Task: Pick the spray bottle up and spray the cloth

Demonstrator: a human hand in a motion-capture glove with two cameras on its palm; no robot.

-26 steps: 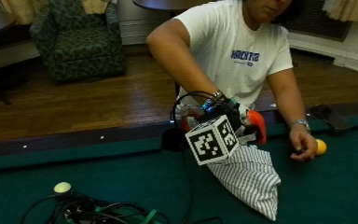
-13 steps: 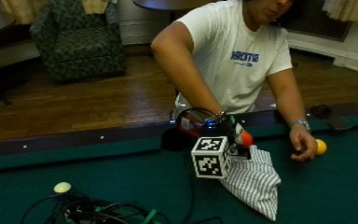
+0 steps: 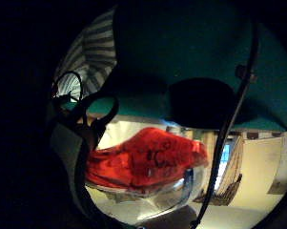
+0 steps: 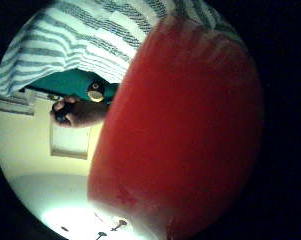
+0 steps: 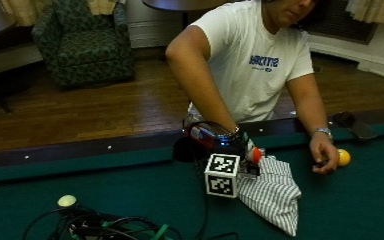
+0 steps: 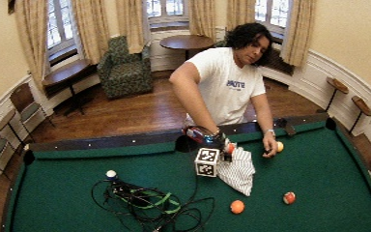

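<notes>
A person stands at the long rail of a green pool table (image 6: 340,164) and leans over it. The gloved right hand (image 5: 235,144) is low over the felt, just inside the rail and beside a side pocket (image 5: 185,149). It holds the spray bottle (image 5: 253,154), of which only an orange-red part shows in the outside view, past the fingers. In the thumb side palm view that red body (image 4: 185,125) fills most of the frame, so it lies right against the palm. The little finger side palm view shows the red part (image 3: 148,160) above a clear curved part of the bottle, with dark marks on the red that may be print but cannot be read. The fingers seem curled round the bottle, though the glove's gear hides most of them.

The striped cloth (image 5: 272,192), white with thin grey lines, lies crumpled on the felt directly under and in front of the hand, one corner trailing toward the table's middle. The bottle is just above the cloth's near edge.

The bare left hand (image 5: 325,159) rests on the felt near the same rail, touching a yellow ball (image 5: 343,157). A white ball (image 5: 67,200) sits beside a tangle of cables (image 6: 147,203) on the person's right. An orange ball (image 6: 237,206) and a red-and-white ball (image 6: 289,197) lie well apart from the cloth, with open felt around them.

The T-shirt bears small blue lettering (image 5: 264,61), too blurred to read.
</notes>
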